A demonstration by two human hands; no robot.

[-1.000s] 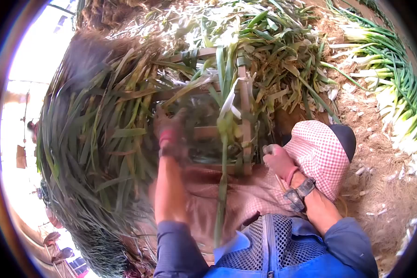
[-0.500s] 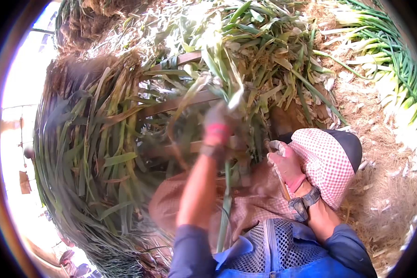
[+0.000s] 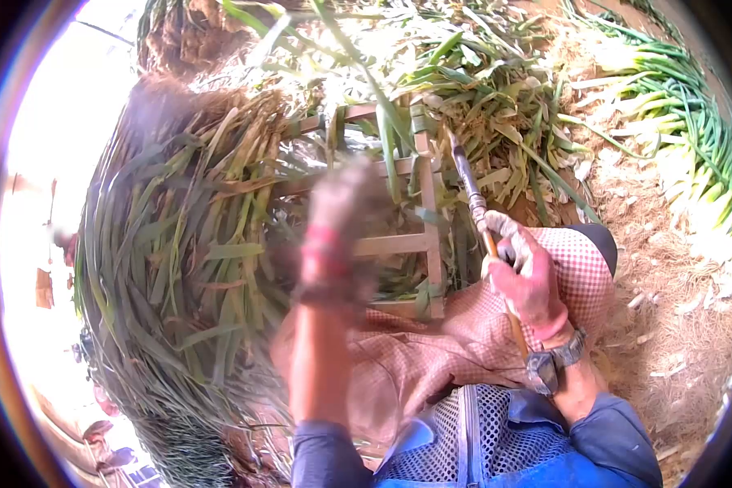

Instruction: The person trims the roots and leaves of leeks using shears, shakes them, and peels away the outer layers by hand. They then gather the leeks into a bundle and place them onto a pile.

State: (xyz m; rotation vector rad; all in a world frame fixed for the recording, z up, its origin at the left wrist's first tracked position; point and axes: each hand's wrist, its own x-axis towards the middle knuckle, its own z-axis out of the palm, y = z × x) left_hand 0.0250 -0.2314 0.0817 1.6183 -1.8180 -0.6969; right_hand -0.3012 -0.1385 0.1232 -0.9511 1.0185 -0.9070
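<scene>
My right hand [image 3: 530, 272], in a soiled pink and white glove, is closed around a slim wand-like tool [image 3: 469, 180]. The tool has a dark and metal-coloured front end pointing up and away, and a brown shaft running back past my wrist. My left hand [image 3: 343, 203], in a similar glove with a red cuff, hovers over a wooden slatted frame [image 3: 429, 236]. Motion smears its fingers, so what they hold is hidden. Beyond it, long green leek-like leaves [image 3: 372, 77] hang over the frame's far end. A thick bundle of long green onions [image 3: 163, 236] lies left of my left hand.
Past the frame lies a heap of stripped leaves [image 3: 496, 98]. Cleaned green onions [image 3: 667, 98] lie in a row at the far right. Root fibres and scraps [image 3: 667, 325] cover the ground at right. A checked pink cloth [image 3: 431, 350] covers my lap.
My left hand has moved left and nearer me, and the stalk under it no longer shows over my lap. The tool in my right hand has swung into clearer view, pointing away.
</scene>
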